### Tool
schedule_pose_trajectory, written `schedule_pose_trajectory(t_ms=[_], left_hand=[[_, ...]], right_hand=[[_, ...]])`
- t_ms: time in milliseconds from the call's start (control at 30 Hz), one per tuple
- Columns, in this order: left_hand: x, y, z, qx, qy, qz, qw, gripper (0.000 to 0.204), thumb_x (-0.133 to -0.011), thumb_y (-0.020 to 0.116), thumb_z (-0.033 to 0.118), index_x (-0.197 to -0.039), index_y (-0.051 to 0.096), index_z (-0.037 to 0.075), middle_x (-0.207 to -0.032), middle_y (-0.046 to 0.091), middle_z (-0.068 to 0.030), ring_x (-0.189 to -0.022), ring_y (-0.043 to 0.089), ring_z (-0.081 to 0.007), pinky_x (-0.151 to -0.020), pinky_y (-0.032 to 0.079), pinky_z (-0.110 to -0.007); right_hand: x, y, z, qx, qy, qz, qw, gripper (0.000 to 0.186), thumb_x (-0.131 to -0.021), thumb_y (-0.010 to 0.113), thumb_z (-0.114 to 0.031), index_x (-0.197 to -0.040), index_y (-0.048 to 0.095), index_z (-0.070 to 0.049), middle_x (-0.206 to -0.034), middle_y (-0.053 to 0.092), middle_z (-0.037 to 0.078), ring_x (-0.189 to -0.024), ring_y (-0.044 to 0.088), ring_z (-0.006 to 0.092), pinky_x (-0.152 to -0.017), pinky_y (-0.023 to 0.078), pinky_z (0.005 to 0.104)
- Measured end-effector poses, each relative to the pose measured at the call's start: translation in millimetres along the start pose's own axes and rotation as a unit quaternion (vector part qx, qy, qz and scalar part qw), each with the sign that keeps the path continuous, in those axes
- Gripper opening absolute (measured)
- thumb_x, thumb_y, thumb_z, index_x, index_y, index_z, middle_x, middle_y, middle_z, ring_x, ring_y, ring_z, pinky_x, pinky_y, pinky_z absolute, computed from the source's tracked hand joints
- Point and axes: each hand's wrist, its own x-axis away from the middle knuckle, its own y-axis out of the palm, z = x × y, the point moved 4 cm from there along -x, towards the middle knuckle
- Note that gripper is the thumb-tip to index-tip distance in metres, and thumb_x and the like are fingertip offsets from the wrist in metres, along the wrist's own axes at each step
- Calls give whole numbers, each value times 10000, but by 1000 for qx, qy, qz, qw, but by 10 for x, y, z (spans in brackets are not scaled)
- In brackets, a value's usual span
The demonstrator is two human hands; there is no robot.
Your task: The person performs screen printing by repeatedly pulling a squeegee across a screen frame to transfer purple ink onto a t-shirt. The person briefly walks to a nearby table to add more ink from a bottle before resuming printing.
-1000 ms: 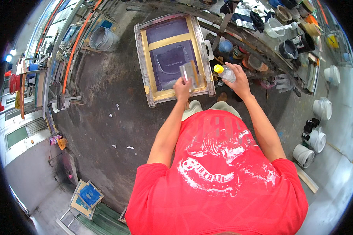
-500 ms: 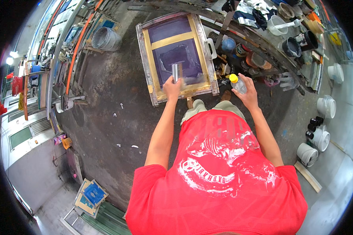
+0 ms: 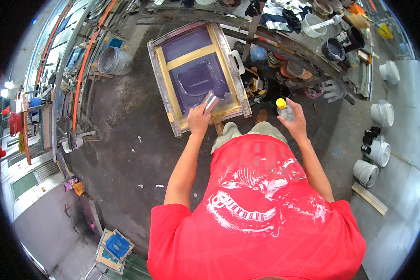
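My left hand (image 3: 199, 118) is closed around a small tool with a shiny metal strip (image 3: 210, 100); its exact kind is hard to make out. It is over the near end of a screen printing frame (image 3: 242, 84), whose dark purple mesh (image 3: 191, 46) is bordered and crossed by tan tape. A wet-looking rectangular patch shows on the lower mesh. To the right of the frame, my right hand (image 3: 296, 119) grips a clear plastic bottle (image 3: 286, 111) with a yellow cap, held upright and apart from the frame.
A bucket (image 3: 113, 61) stands on the floor at the left, by a cluttered rack. Beyond the frame's right side is a low bench (image 3: 308, 63) with tubs, rags and a glove (image 3: 334, 91). White pails (image 3: 366, 172) line the right wall.
The view has shifted, so the frame appears farther left and more tilted. The tool in my left hand has swung from upright to leaning right. My right hand keeps holding the bottle.
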Motion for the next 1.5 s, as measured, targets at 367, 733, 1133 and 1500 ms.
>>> schedule_pose_trajectory(t_ms=[367, 733, 1133, 1500], left_hand=[[-264, 55, -19, -96, 224, -169, 955, 396, -783, 659, 120, -1149, 705, 264, -1181, 680, 58, -1079, 590, -198, -833, 437, -431], [-38, -244, -432, 153, -199, -14, 968, 209, -730, 671, 188, -880, 674, 43, -622, 586, -105, -572, 588, -209, -590, 464, -374], [-468, 613, 631, 314, -269, 10, 910, 221, -729, 699, 188, -856, 688, 8, -705, 677, -123, -637, 633, -182, -622, 489, -367], [-154, -438, -471, 114, -278, 84, 950, 222, -772, 712, 229, -849, 650, 29, -744, 682, -172, -689, 674, -331, -639, 497, -439]], right_hand=[[-259, 76, -173, -24, -30, -13, 999, 729, -733, 822, -194, -1389, 505, -202, -1225, 561, 89, -1125, 583, 302, -943, 494, 400], [-86, -114, 74, -9, -5, 15, 1000, 714, -732, 820, -199, -1377, 514, -175, -1229, 567, 102, -1114, 588, 300, -936, 492, 400], [-407, -161, -166, -32, -41, 3, 999, 719, -740, 825, -203, -1386, 511, -156, -1269, 577, 104, -1147, 572, 300, -974, 468, 401], [-453, -108, -172, -21, -63, -43, 997, 735, -741, 822, -221, -1399, 497, -179, -1226, 577, 113, -1108, 589, 308, -942, 482, 401]])
